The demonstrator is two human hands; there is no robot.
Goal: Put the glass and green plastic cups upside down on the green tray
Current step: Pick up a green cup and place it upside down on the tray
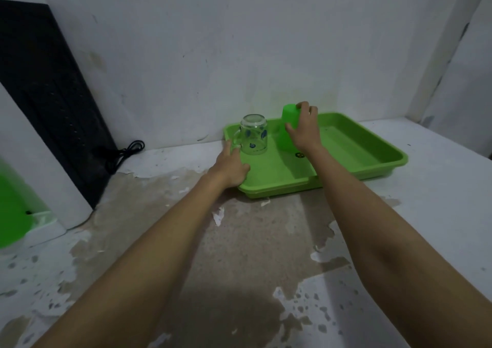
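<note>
- Currently, head view only: green tray [372, 158] sits on the tabletop [439, 201] against the wall [213, 54], at about 1 o'clock from frame centre.
- Glass cup [254, 134] stands upside down on the tray's left end, base up, handle pointing to 9 o'clock, blue print on its side.
- Green plastic cup [288, 126] is also inverted, just to the 3 o'clock side of the glass cup, near but not touching it. Its lower rim reads as at the tray floor; contact can't be confirmed, green on green.
- Right hand [304, 129] is wrapped around the green plastic cup from its 3 o'clock side, thumb on the near face, fingers curled over the top edge: gripping it.
- Left hand [231, 165] lies on the tray's near-left rim at 7 o'clock from the glass cup, fingers loosely extended, tips right at the cup's handle. Not closed on anything as far as visible; whether the fingertips touch the handle is unclear.
- Black-and-white appliance [53, 108] stands at 9 o'clock, well apart from the tray, with a black cable [125, 153] coiled at its base.
- Tabletop paint is peeling in the near area.
</note>
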